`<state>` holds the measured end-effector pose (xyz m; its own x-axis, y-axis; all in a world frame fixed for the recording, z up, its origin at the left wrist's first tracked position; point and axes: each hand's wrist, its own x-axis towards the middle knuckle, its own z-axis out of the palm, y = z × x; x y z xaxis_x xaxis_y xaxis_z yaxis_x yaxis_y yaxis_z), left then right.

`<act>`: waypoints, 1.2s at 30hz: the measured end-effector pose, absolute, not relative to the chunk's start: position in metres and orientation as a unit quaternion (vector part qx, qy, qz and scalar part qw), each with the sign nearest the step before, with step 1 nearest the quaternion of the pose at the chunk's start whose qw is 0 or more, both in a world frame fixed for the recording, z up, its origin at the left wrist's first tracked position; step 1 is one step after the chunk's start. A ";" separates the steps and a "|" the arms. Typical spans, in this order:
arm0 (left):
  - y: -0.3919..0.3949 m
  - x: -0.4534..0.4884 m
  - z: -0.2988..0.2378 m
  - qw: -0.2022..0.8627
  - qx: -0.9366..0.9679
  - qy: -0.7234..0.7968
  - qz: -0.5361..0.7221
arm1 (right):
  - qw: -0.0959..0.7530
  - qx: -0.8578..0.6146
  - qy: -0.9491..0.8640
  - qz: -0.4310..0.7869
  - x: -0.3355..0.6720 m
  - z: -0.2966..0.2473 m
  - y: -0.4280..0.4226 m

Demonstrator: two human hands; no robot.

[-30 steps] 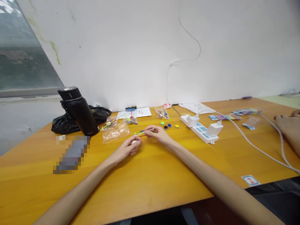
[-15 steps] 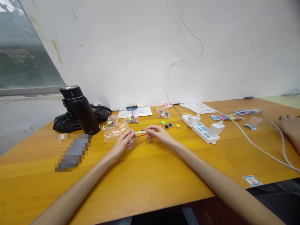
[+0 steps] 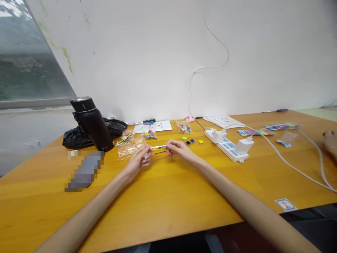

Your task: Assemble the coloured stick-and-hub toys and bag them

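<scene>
My left hand (image 3: 139, 156) pinches one end of a thin white plastic stick (image 3: 157, 146). The stick's other end is between the fingertips of my right hand (image 3: 177, 148), so it spans the gap level between them. Just below it a yellow-green piece (image 3: 158, 149) and a small red rod (image 3: 160, 153) show on the table, partly hidden by my fingers. Beyond my right hand lie small round discs: a green disc (image 3: 184, 138), a black disc (image 3: 188, 143), a blue disc (image 3: 192, 141) and a yellow disc (image 3: 201, 142).
Left are a black bottle (image 3: 96, 128), a black plastic bag (image 3: 72, 138) and a blurred-out flat object (image 3: 85, 172). Clear packaging (image 3: 129, 149) and small parts bags (image 3: 184, 127) lie behind my hands. Right are a power strip (image 3: 230, 149), white cables (image 3: 286, 163) and another person's hand (image 3: 330, 142).
The white stick sits slightly higher and apart from the coloured pieces, and the red rod shows more clearly below it. The other person's hand has drawn off to the right. The view has shifted slightly.
</scene>
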<state>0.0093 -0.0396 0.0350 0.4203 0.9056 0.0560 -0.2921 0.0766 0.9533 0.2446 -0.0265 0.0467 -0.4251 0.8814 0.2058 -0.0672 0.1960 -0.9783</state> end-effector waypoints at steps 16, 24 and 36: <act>-0.037 0.010 0.030 0.641 0.539 0.333 0.433 | 0.564 -0.342 -0.454 0.599 0.250 0.055 -0.025; -0.039 0.011 0.030 0.614 0.575 0.352 0.410 | 0.595 -0.323 -0.508 0.532 0.251 0.052 -0.020; -0.054 0.011 0.038 0.397 0.793 0.378 0.267 | 0.401 -0.514 -0.741 0.160 0.257 0.020 -0.015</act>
<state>0.0109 -0.0544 0.0380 0.5713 0.8115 0.1227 0.3877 -0.3986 0.8311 0.2573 -0.0147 0.0202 -0.1489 0.8900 0.4309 0.6339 0.4203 -0.6492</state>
